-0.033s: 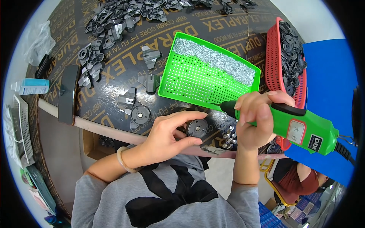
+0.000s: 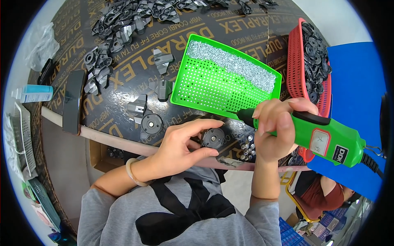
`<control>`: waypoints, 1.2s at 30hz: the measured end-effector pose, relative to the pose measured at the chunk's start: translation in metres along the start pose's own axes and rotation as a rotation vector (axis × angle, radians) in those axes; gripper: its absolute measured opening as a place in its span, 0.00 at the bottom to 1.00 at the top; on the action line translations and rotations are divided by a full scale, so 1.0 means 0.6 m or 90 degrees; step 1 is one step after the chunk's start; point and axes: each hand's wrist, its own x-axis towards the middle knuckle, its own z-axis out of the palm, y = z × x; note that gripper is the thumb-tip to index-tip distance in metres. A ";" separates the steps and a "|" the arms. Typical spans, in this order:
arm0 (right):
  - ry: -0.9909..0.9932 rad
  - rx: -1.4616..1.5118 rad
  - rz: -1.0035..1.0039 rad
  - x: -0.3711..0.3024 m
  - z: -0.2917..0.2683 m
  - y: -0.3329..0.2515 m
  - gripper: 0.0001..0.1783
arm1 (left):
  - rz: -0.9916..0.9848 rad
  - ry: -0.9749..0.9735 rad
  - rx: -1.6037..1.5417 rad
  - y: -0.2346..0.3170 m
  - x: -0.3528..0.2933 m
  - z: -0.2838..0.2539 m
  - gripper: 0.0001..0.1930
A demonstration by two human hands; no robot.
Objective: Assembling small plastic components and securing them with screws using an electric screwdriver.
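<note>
Both hands (image 2: 178, 143) (image 2: 276, 129), screwdriver (image 2: 304, 132), black disc (image 2: 214, 138), all unmoved

Dark printed table (image 2: 137, 84), pale floor (image 2: 238, 182), yellow-framed chair (image 2: 289, 192).

Light glares on the tabletop (image 2: 135, 78) (edges bowed).

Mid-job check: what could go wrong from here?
Small metal pieces lie loose close to the table edge; a brush from the right hand might knock some off. The green power driver points at the near side of the green tray and could bump it. The left hand curls around a black round part, so a slipping driver could hit its fingers.
</note>
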 end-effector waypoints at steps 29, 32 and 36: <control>-0.133 0.083 0.085 -0.010 0.045 -0.090 0.15 | 0.003 0.027 -0.022 0.006 -0.001 0.001 0.26; -0.137 0.087 0.093 -0.009 0.047 -0.088 0.14 | -0.019 0.012 -0.026 0.007 -0.001 -0.002 0.26; -0.132 0.074 0.095 -0.010 0.049 -0.092 0.14 | -0.018 0.015 -0.031 0.008 -0.001 0.000 0.26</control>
